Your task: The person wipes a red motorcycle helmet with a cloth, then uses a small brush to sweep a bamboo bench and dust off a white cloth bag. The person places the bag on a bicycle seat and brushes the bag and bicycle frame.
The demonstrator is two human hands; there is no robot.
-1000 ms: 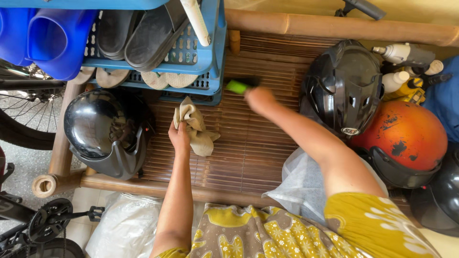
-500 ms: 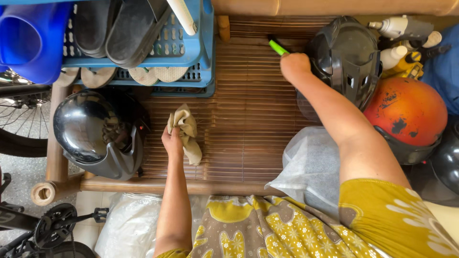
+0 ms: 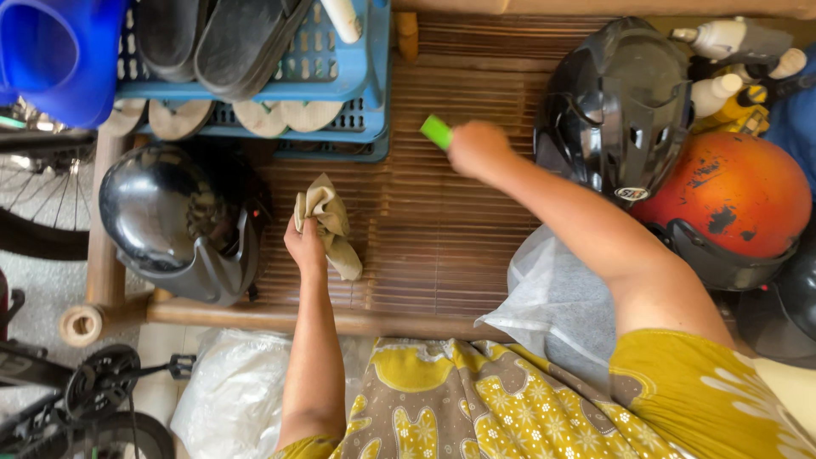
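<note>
Hands apart: your left hand (image 3: 306,245) grips a rag (image 3: 327,223), your right hand (image 3: 476,146) a green-handled brush (image 3: 437,132); desk (image 3: 442,229) slats mid-cleaning, finish undeterminable.

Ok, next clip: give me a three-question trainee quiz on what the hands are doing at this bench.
1. What does the left hand hold?
2. True or false: the right hand has its grip on a green-handled tool.
3. Which helmet lies nearest the right hand? A) glossy black helmet B) black vented helmet C) orange helmet

Key: 1. A crumpled beige cloth. 2. True. 3. B.
</note>
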